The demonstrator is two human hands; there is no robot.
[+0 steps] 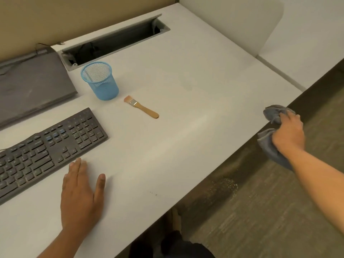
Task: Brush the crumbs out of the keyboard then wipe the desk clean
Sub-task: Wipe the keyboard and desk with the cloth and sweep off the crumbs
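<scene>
A dark keyboard lies at the left of the white desk. My left hand rests flat on the desk just in front of the keyboard's right end, fingers straight. A small wooden-handled brush lies loose in the middle of the desk. My right hand grips a bunched grey-blue cloth at the desk's right front edge, partly beyond it. A few dark specks sit near the front edge.
A blue mesh cup stands behind the keyboard, beside a dark sloped stand. An open cable tray is sunk into the desk's back. Pale crumbs lie scattered on the carpet below the edge.
</scene>
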